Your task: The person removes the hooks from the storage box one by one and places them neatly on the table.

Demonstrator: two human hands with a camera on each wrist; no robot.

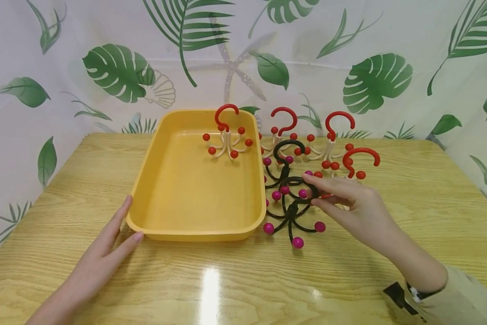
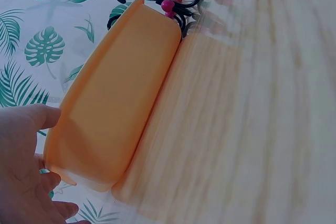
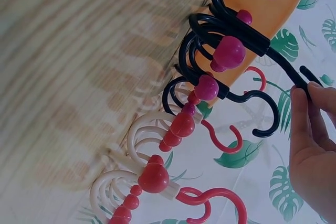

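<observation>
My right hand [image 1: 353, 207] pinches the hook of a black hanger [image 1: 293, 211] with several curved arms tipped by pink balls, close by the right side of a yellow tray [image 1: 198, 232]. Another black hanger [image 1: 285, 172] stands just behind it, its arms overlapping in the head view. My left hand [image 1: 99, 257] touches the near left corner of the tray, thumb at the front rim and fingers along the left side. Inside the tray, at its far right corner, stands a cream hanger [image 1: 227, 143] with a red hook and red balls.
More cream hangers with red hooks stand right of the tray: one behind the black ones [image 1: 285, 121], another farther right [image 1: 330, 142], and one [image 1: 362, 151] partly hidden by my right hand. A leaf-print cloth [image 1: 308, 40] hangs behind the wooden table [image 1: 146, 280].
</observation>
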